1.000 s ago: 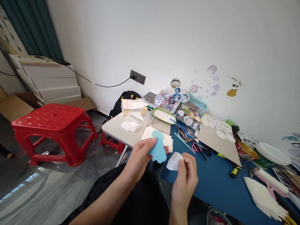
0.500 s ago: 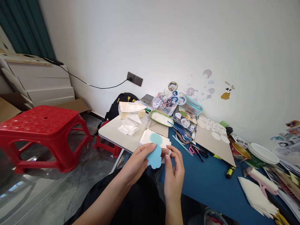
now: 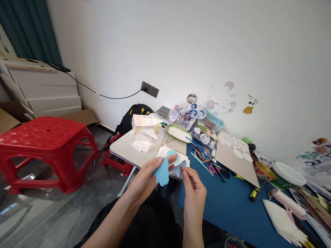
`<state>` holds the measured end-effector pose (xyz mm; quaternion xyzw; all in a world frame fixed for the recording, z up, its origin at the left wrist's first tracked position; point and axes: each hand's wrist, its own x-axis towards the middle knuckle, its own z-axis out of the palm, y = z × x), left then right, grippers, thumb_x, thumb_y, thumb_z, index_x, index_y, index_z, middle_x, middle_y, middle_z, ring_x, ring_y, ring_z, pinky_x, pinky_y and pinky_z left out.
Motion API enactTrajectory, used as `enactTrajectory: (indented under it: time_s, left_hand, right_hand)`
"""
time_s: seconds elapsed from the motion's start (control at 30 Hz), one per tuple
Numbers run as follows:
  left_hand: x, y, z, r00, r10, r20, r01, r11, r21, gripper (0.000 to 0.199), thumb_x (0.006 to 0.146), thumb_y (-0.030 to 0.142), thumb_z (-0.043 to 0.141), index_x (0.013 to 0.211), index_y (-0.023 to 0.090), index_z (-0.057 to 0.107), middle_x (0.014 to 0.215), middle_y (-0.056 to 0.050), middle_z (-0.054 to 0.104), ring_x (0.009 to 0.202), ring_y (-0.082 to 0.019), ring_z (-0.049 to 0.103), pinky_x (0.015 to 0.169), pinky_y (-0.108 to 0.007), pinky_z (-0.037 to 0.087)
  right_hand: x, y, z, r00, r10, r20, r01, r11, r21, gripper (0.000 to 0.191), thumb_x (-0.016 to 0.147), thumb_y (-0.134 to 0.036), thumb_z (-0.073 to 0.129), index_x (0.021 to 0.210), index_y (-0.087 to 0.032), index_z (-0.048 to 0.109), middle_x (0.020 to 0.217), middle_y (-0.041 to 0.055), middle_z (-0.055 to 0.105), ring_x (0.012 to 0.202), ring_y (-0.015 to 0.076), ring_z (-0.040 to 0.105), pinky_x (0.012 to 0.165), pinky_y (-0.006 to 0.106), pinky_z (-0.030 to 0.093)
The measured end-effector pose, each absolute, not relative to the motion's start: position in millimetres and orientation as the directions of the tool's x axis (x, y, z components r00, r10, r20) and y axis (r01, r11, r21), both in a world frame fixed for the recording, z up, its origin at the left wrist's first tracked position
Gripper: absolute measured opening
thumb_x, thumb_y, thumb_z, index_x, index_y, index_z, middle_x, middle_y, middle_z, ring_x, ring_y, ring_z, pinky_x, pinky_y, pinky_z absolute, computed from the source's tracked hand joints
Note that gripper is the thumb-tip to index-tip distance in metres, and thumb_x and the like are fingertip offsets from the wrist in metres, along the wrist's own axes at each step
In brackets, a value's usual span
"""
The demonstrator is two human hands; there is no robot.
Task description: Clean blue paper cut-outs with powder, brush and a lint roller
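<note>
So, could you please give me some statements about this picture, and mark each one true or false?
1. The left hand holds a blue cutout. True.
2. The right hand holds nothing. False: it pinches a thin pale piece.
3. Pink-handled scissors lie on the blue table. True.
4. The large stool is green. False: it is red.
5. A black cord runs to the wall socket. True.
</note>
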<state>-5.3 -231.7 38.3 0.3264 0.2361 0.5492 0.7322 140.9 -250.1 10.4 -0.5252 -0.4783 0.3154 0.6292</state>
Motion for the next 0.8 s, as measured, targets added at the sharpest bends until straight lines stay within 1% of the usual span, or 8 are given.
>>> enactTrajectory:
  time_s: [0.1, 0.17, 0.2, 0.3, 0.43, 0.57, 0.63, 0.8]
  left_hand:
    - [-1, -236, 39, 0.259, 0.964, 0.053, -0.459, 0.074, 0.886, 0.023, 0.082, 0.038, 0.063, 0.083, 0.020, 0.078, 0.132, -0.009, 0.059, 0.127, -0.034, 0.049, 0.107, -0.042, 0.035]
    - [3, -238, 37, 0.287, 0.952, 0.102, -0.326, -0.003, 0.945, 0.024, 0.083, 0.036, 0.062, 0.072, 0.022, 0.077, 0.133, -0.007, 0.059, 0.127, -0.032, 0.048, 0.107, -0.039, 0.035]
    - [5, -239, 36, 0.305, 0.945, 0.120, -0.286, -0.029, 0.958, 0.025, 0.084, 0.037, 0.061, 0.071, 0.022, 0.077, 0.133, -0.007, 0.059, 0.127, -0.031, 0.048, 0.107, -0.037, 0.036]
    - [11, -239, 33, 0.322, 0.938, 0.128, -0.240, -0.049, 0.969, 0.027, 0.085, 0.038, 0.058, 0.076, 0.023, 0.078, 0.130, -0.007, 0.061, 0.127, -0.030, 0.049, 0.104, -0.036, 0.039]
    - [17, -238, 30, 0.287, 0.951, 0.119, -0.228, -0.052, 0.972, 0.023, 0.085, 0.038, 0.060, 0.090, 0.025, 0.078, 0.120, -0.006, 0.068, 0.121, -0.029, 0.053, 0.104, -0.034, 0.039]
    - [19, -238, 31, 0.269, 0.959, 0.086, -0.242, -0.019, 0.970, 0.025, 0.084, 0.041, 0.060, 0.094, 0.026, 0.078, 0.107, -0.004, 0.073, 0.106, -0.029, 0.063, 0.096, -0.034, 0.046]
    - [20, -237, 31, 0.262, 0.963, 0.060, -0.236, 0.004, 0.972, 0.026, 0.082, 0.043, 0.062, 0.093, 0.026, 0.078, 0.102, -0.004, 0.075, 0.102, -0.029, 0.064, 0.094, -0.034, 0.047]
    - [20, -234, 29, 0.288, 0.958, 0.002, -0.232, 0.067, 0.970, 0.031, 0.077, 0.046, 0.066, 0.097, 0.025, 0.077, 0.102, -0.005, 0.075, 0.104, -0.031, 0.063, 0.100, -0.039, 0.044]
  right_hand:
    - [143, -248, 4, 0.398, 0.900, 0.178, 0.009, 0.190, -0.982, 0.027, 0.075, -0.038, 0.071, 0.091, -0.016, 0.069, 0.094, 0.0082, 0.068, 0.089, 0.0228, 0.062, 0.078, 0.034, 0.049]
    - [142, -248, 2, 0.437, 0.886, 0.155, -0.054, 0.198, -0.979, 0.030, 0.072, -0.037, 0.074, 0.092, -0.017, 0.064, 0.085, 0.0059, 0.067, 0.076, 0.0194, 0.062, 0.067, 0.030, 0.050]
    - [141, -248, 2, 0.446, 0.881, 0.159, -0.090, 0.221, -0.971, 0.031, 0.071, -0.037, 0.074, 0.092, -0.018, 0.060, 0.081, 0.0041, 0.066, 0.071, 0.0176, 0.061, 0.062, 0.028, 0.049]
    - [138, -248, 3, 0.452, 0.876, 0.170, -0.201, 0.285, -0.937, 0.036, 0.069, -0.036, 0.076, 0.091, -0.022, 0.051, 0.077, -0.0002, 0.064, 0.065, 0.0144, 0.060, 0.059, 0.025, 0.048]
    - [137, -249, 5, 0.430, 0.896, 0.114, -0.257, 0.242, -0.936, 0.038, 0.066, -0.037, 0.078, 0.094, -0.020, 0.059, 0.079, 0.0010, 0.066, 0.066, 0.0149, 0.061, 0.060, 0.024, 0.048]
    - [136, -251, 6, 0.387, 0.917, 0.098, -0.210, 0.191, -0.959, 0.032, 0.067, -0.043, 0.076, 0.083, -0.017, 0.067, 0.080, 0.0057, 0.070, 0.072, 0.0202, 0.063, 0.063, 0.028, 0.050]
    - [138, -253, 8, 0.373, 0.921, 0.111, -0.177, 0.188, -0.966, 0.034, 0.070, -0.048, 0.072, 0.085, -0.017, 0.069, 0.078, 0.0059, 0.069, 0.074, 0.0220, 0.063, 0.065, 0.030, 0.050]
    - [149, -253, 12, 0.337, 0.931, 0.140, -0.105, 0.185, -0.977, 0.031, 0.078, -0.046, 0.066, 0.083, -0.016, 0.069, 0.075, 0.0041, 0.066, 0.070, 0.0182, 0.058, 0.062, 0.026, 0.047]
